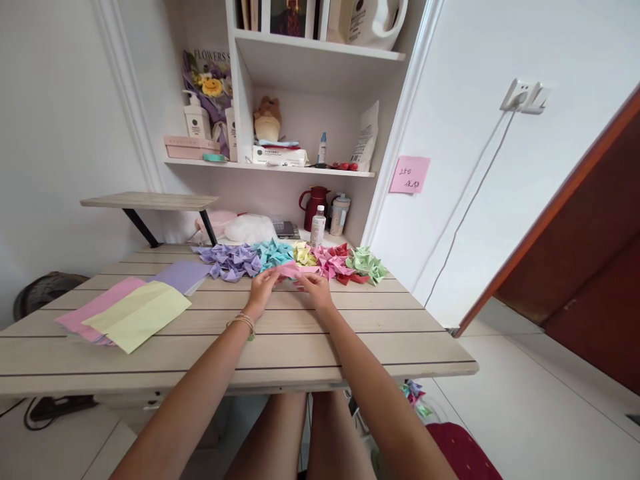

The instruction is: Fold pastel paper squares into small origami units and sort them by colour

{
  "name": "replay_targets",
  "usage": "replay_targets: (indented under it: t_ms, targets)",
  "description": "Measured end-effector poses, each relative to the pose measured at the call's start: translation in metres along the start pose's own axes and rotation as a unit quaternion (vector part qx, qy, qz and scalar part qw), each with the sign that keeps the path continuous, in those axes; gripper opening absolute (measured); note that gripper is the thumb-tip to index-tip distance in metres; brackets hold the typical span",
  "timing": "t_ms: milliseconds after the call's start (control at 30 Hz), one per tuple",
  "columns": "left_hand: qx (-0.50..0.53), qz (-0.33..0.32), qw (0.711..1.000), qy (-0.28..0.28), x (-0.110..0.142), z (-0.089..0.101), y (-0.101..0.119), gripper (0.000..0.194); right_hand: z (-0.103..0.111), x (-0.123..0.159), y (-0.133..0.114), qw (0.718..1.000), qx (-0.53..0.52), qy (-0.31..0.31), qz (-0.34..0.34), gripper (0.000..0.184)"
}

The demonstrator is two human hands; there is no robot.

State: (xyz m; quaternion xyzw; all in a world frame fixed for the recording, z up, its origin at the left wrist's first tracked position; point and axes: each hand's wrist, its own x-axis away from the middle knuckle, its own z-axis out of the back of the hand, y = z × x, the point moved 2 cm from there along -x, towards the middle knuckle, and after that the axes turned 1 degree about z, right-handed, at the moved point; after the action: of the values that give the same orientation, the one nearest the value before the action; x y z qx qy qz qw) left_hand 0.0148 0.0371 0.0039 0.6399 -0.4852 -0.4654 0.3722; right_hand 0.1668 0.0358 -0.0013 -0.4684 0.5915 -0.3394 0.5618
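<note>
Both my hands reach to the far side of a wooden slat table (300, 347). My left hand (262, 288), with a bracelet at the wrist, and my right hand (314, 288) pinch a folded pink paper piece (291, 269) between them, pressing it near the tabletop. Just behind it lies a row of folded paper shapes: purple (229, 260), teal (274, 253), yellow (303, 253), pink and red (336, 261), green (367, 263).
Flat sheets of pink, yellow (136, 313) and lilac paper lie at the table's left. Behind stand a red jug (314, 203), a small bottle (318, 227) and shelves with bottles and a toy. A pink note (409, 175) hangs on the wall; a brown door (585, 247) is at right.
</note>
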Motion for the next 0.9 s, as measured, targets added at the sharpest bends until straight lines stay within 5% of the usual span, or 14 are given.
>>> replay_targets:
  t_ms: [233,600,900]
  targets:
    - [-0.03,0.005,0.999,-0.014,0.0001,-0.0011,-0.005,0.034,0.0085,-0.0036,0.0005,0.996,-0.028,0.085,0.021,0.042]
    - [0.035,0.018,0.998,-0.039,0.0028,-0.0013,-0.0056,0.032,0.0032,-0.001,0.0049,1.0,-0.012,0.008,0.008,0.038]
    - [0.024,0.064,0.995,-0.068,0.0074,-0.0036,-0.0094,0.027,0.006,-0.0002,0.0031,0.999,0.008,0.021,0.023,0.034]
